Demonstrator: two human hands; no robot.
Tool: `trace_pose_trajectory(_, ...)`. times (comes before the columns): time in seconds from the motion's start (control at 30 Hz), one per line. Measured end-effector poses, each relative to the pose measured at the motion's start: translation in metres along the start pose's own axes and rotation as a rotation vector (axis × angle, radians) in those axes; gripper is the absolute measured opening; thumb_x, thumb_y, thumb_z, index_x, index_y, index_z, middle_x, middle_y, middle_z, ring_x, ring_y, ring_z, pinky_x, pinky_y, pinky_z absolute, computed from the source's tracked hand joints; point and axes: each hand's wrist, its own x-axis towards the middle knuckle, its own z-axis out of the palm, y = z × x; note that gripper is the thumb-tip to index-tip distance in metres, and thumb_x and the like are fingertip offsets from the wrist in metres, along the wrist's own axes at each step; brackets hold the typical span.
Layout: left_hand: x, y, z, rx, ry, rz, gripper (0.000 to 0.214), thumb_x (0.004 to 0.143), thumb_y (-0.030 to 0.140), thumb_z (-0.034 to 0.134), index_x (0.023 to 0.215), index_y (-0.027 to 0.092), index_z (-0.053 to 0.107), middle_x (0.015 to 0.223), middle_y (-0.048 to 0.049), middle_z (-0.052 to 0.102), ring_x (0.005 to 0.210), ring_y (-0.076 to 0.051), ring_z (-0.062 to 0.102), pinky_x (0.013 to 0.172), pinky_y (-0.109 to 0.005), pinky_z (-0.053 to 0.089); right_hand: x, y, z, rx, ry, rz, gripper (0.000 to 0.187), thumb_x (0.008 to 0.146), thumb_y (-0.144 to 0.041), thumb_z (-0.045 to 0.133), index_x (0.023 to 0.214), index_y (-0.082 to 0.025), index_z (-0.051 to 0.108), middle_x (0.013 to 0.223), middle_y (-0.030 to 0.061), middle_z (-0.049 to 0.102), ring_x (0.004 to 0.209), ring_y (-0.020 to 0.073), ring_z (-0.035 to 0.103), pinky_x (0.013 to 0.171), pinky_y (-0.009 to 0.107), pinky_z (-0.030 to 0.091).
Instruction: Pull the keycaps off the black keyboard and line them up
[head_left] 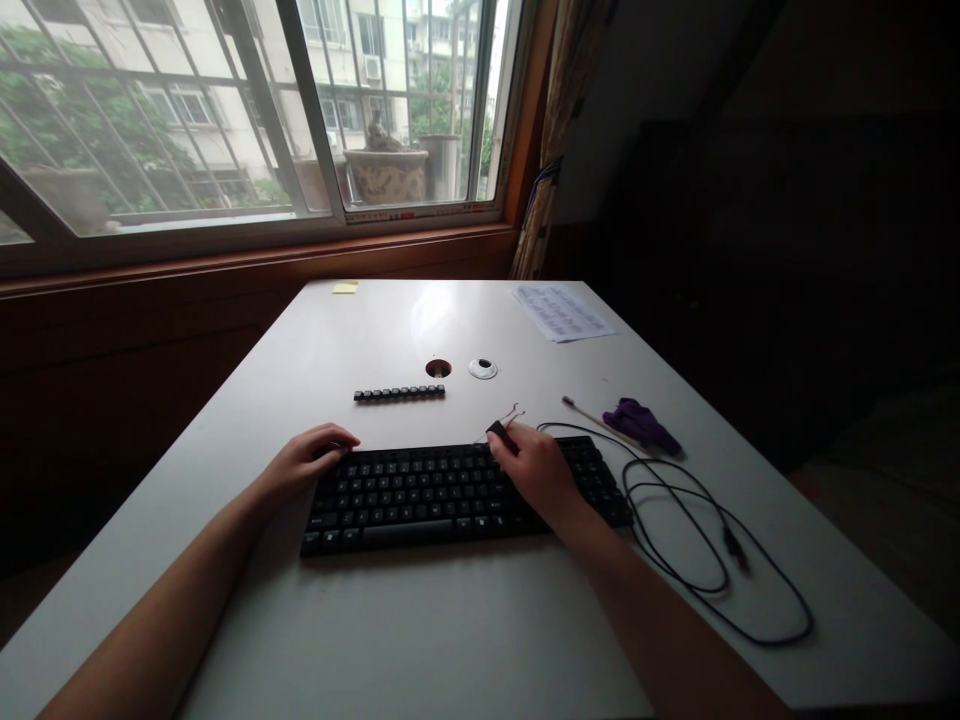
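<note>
A black keyboard [412,495] lies on the white table in front of me, its top row of keys partly lacking caps as far as I can make out. My left hand [315,455] is curled round its far left corner, steadying contact there. Over the right half of the keyboard, my right hand [540,470] is closed on a keycap puller [499,434], a small black handle with thin wire prongs pointing up and away. Beyond the keyboard, several black keycaps [400,394] stand in a neat row.
A cable [720,590] loops over the table on the right. Near it lie a thin-handled brush [596,419] and a purple cloth [643,424]. Farther back are a cable hole [439,369], its white cover [483,368], printed sheets [564,312] and yellow notes [345,287].
</note>
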Motion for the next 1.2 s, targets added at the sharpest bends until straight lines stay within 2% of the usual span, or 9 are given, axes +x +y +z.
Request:
trace_pose_trajectory(0.2,0.001,0.003,0.0,0.013,-0.011,0.01,0.025,0.094,0.033,0.051,0.107,0.019,0.068,0.108,-0.0091,0.068,0.101,-0.024,0.064,0.09,-0.036,0.052,0.001,0.007,0.0,0.217,-0.036,0.102,0.033,0.094,-0.036,0.049,0.065,-0.021,0.052,0.055,-0.0016,0.059,0.054,0.0154,0.057,0.058,0.027,0.038)
trace_pose_trajectory(0.73,0.001,0.005,0.003,-0.001,0.042,0.021,0.024,0.093,0.03,0.053,0.107,0.018,0.068,0.107,-0.0093,0.068,0.099,-0.023,0.065,0.086,-0.034,0.055,0.0,0.004,-0.005,0.223,0.044,0.094,0.033,0.092,-0.036,0.053,0.062,-0.021,0.052,0.053,-0.0018,0.058,0.054,0.0154,0.057,0.061,0.028,0.039)
trace_pose_trajectory(0.83,0.0,0.018,0.005,-0.004,0.087,0.036,0.024,0.093,0.029,0.052,0.109,0.019,0.068,0.108,-0.0094,0.067,0.099,-0.022,0.065,0.084,-0.034,0.057,0.0,0.002,-0.006,0.235,0.044,0.097,0.033,0.091,-0.037,0.053,0.062,-0.021,0.053,0.054,-0.0015,0.059,0.054,0.0157,0.057,0.061,0.028,0.041)
trace_pose_trajectory(0.93,0.003,0.041,0.008,0.076,0.146,0.076,0.023,0.094,0.028,0.053,0.108,0.019,0.068,0.107,-0.0093,0.066,0.092,-0.02,0.065,0.076,-0.031,0.058,-0.001,-0.001,-0.008,0.289,0.042,0.104,0.033,0.091,-0.038,0.054,0.063,-0.021,0.053,0.054,-0.0015,0.06,0.053,0.0153,0.058,0.06,0.028,0.042)
trace_pose_trajectory(1.1,0.015,0.085,0.025,0.219,0.04,0.18,0.022,0.091,0.03,0.059,0.109,0.021,0.068,0.102,-0.0079,0.067,0.085,-0.018,0.064,0.076,-0.031,0.057,-0.004,-0.012,-0.011,0.472,-0.008,0.153,0.032,0.092,-0.042,0.054,0.067,-0.021,0.056,0.056,-0.0012,0.061,0.053,0.0145,0.059,0.059,0.027,0.045)
trace_pose_trajectory(1.2,0.029,0.101,0.045,0.166,-0.018,0.187,0.029,0.089,0.031,0.063,0.116,0.022,0.064,0.101,-0.0066,0.067,0.083,-0.017,0.065,0.073,-0.029,0.057,-0.005,-0.017,-0.009,0.603,-0.045,0.198,0.031,0.091,-0.045,0.054,0.074,-0.02,0.059,0.058,-0.0015,0.061,0.054,0.0141,0.059,0.06,0.026,0.047)
